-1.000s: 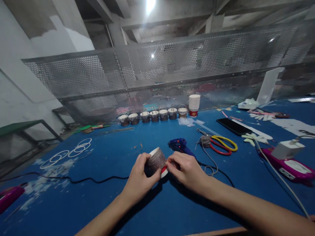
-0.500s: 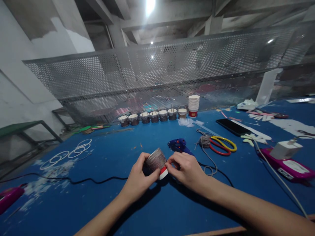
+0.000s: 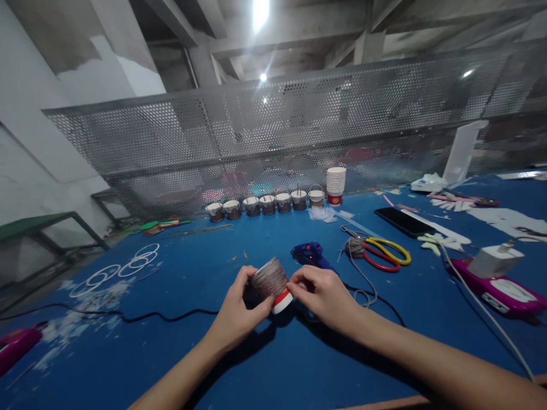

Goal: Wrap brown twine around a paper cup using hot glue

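Observation:
A paper cup (image 3: 270, 279) wound with grey yarn is tilted above the blue table, its red and white end showing at the lower right. My left hand (image 3: 242, 304) grips it, thumb in front and fingers behind. Thumb and fingertips of my right hand (image 3: 318, 290) are pinched at the cup's right side, by the edge of the winding; what they hold is too small to make out. Just behind that hand lies a blue glue gun (image 3: 314, 254). A ball of grey yarn (image 3: 355, 247) sits to its right, with loose yarn trailing toward my right wrist.
Several yarn-wrapped cups (image 3: 267, 204) and a stack of paper cups (image 3: 336, 185) line the back. Red and yellow rings (image 3: 387, 253), a phone (image 3: 401, 221) and a magenta power strip (image 3: 498, 285) lie right. White rings (image 3: 139, 261) and a black cable (image 3: 158, 316) are left.
The cup and my left hand have shifted slightly left, and a little more of the red and white end shows. My right hand stays pinched at the cup's side.

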### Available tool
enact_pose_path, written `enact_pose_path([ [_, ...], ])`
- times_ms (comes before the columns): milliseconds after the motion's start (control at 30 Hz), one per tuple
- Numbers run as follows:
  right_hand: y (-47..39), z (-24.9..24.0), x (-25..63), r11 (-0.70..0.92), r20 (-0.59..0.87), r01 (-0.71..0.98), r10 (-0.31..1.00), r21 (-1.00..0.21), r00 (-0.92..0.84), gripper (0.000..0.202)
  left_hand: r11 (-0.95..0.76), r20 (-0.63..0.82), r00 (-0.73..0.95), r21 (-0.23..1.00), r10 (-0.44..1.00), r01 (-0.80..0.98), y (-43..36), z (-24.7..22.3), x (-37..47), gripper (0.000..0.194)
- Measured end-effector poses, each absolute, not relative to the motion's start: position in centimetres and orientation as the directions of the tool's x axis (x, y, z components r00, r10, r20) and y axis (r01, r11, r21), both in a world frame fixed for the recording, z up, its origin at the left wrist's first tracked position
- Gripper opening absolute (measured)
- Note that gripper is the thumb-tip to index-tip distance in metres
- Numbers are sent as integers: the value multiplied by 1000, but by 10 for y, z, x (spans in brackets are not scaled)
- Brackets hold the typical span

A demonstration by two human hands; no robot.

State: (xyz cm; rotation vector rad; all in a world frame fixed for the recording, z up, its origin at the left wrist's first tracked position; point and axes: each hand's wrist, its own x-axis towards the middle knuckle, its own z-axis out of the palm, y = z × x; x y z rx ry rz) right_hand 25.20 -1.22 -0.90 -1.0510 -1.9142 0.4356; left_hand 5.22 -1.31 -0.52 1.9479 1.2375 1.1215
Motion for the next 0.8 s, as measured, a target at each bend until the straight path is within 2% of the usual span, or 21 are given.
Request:
enact_pose_path([
  [300, -11, -5, 251, 430, 370, 329, 900, -841, -231, 16, -446, 375, 294, 865, 879, 229, -10, -5, 43, 15],
  [400, -12, -3, 251, 388, 326, 262, 912, -883, -250, 16, -440, 379, 285, 878, 880, 190, -9, -3, 44, 21],
  [567, -12, -2, 250, 361, 296, 219, 913, -906, -279, 15, -419, 356, 279, 883, 892, 213, -8, 0, 46, 28],
  [800, -10, -10, 249, 433, 372, 272, 895, -860, -247, 18, -370, 289, 294, 887, 911, 276, -7, 3, 45, 18],
])
